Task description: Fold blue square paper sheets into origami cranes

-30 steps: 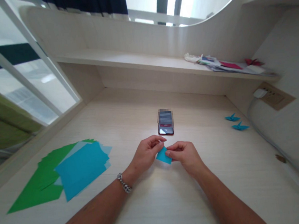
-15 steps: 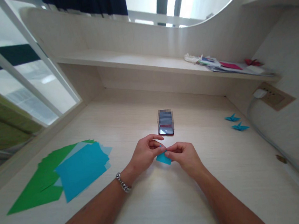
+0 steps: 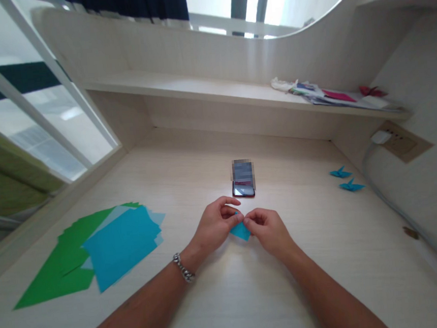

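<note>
A small folded piece of blue paper (image 3: 241,231) is between my hands, low over the desk. My left hand (image 3: 218,222) pinches its upper left part with the thumb on top. At its upper right edge, my right hand (image 3: 267,227) grips it between thumb and index finger. The fingers cover the paper's upper part, so its folds there are hidden. Just beyond my hands lies a phone (image 3: 243,188) with a partly blurred screen. To the right sit two folded blue paper cranes (image 3: 340,172).
Blue paper sheets (image 3: 122,249) overlap green paper sheets (image 3: 48,281) on the left of the desk. A shelf (image 3: 197,90) at the back carries papers (image 3: 335,96). On the right, a grey cable (image 3: 382,195) runs from a wall socket (image 3: 403,140).
My right thumb and fingers have shifted slightly up along the paper's right edge, showing more of its right side. My left hand keeps its pinch. The view has moved a little.
</note>
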`<state>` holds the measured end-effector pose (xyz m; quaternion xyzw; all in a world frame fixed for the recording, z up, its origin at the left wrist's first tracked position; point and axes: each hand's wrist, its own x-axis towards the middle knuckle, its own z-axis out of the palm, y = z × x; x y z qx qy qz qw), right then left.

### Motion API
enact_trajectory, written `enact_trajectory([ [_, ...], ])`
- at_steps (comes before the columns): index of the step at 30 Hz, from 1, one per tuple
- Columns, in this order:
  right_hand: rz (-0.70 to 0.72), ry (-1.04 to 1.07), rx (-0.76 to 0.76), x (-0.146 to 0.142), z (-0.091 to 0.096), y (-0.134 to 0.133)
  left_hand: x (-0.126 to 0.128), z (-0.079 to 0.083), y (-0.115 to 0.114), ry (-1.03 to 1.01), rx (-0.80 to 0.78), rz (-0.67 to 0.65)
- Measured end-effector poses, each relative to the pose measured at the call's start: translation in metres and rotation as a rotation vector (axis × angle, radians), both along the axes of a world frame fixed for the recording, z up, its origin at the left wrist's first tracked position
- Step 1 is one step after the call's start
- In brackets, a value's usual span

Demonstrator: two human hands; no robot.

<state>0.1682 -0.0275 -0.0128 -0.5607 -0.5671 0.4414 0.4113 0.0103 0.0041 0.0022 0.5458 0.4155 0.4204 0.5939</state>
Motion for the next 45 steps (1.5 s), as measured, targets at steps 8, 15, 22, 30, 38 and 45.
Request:
enact_trajectory([
  [8,0.039,-0.088,0.039,-0.001,0.006,-0.002,0.002,-0.004,0.0,-0.048,-0.01,0.036],
  [15,0.043,-0.182,0.111,-0.001,0.015,-0.006,0.003,-0.002,-0.002,-0.072,0.025,0.082],
  [22,0.058,-0.121,0.07,0.003,0.013,-0.004,-0.001,0.003,0.002,-0.048,0.057,0.139],
  [30,0.083,-0.075,0.057,0.007,0.014,-0.003,-0.002,0.003,0.002,-0.045,0.082,0.154],
  [38,-0.006,-0.063,0.034,0.001,0.008,0.0,0.008,-0.002,-0.01,-0.046,0.071,0.078],
  [45,0.045,0.036,-0.046,0.009,0.01,0.001,-0.006,0.004,0.008,-0.053,0.104,0.38],
])
